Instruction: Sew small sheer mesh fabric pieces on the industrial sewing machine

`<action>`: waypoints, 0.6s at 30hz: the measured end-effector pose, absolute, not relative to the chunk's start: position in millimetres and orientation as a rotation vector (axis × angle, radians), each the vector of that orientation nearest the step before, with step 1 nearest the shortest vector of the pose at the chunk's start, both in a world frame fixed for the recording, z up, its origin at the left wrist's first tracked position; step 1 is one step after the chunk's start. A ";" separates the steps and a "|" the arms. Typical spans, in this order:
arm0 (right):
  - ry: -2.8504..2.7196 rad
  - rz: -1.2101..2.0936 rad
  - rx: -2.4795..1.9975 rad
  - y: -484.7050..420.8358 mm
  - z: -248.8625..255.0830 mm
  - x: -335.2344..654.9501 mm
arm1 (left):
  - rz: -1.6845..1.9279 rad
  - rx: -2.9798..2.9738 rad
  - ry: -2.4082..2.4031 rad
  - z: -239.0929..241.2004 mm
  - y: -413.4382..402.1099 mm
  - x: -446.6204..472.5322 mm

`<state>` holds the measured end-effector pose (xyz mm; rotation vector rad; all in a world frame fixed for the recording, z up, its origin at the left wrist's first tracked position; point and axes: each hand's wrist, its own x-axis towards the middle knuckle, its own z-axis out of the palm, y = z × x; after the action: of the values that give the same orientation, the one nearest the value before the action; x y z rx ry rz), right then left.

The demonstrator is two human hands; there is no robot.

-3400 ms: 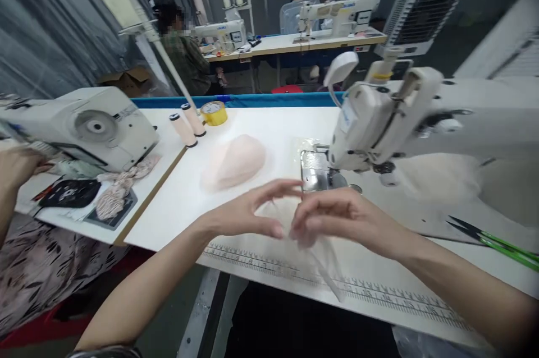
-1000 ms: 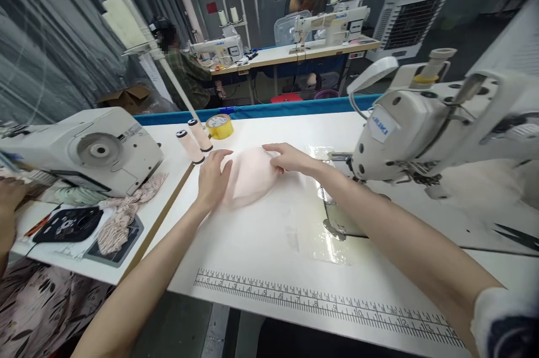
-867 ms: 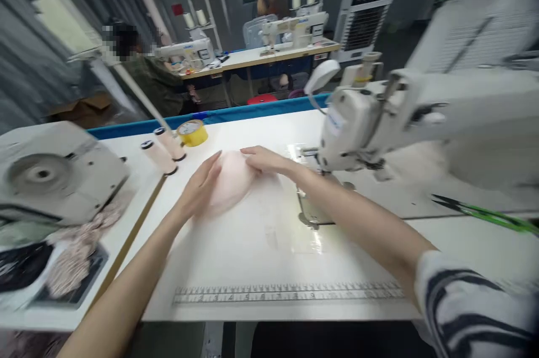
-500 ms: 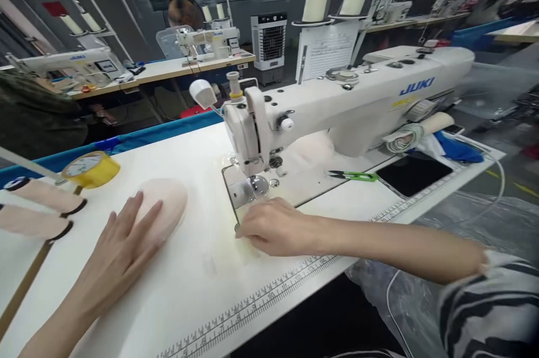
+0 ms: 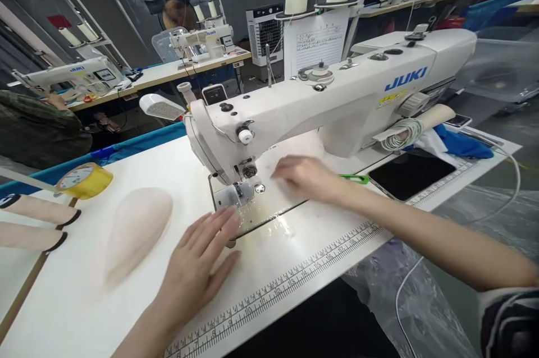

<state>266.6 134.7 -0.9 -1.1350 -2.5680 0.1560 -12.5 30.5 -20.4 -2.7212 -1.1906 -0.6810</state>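
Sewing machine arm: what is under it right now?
The right hand reaches under the sewing machine arm, beside green snips that it partly covers. What it touches is blurred.

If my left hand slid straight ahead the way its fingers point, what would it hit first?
Probably the presser foot on the needle plate of the sewing machine: the left hand lies flat with fingertips at the plate's edge.

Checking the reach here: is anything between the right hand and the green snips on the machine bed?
Nothing visible. The green snips lie just behind the right hand, partly hidden by it, under the arm of the sewing machine.
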 end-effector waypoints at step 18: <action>-1.508 1.581 -0.981 84.3 -6.0 241.0 | -1.706 -2.672 -2.836 1.7 32.6 18.2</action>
<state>241.0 84.3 -6.0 -0.9814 -1.5076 1.5809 18.2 32.6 1.7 -2.6717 -2.8360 -1.7064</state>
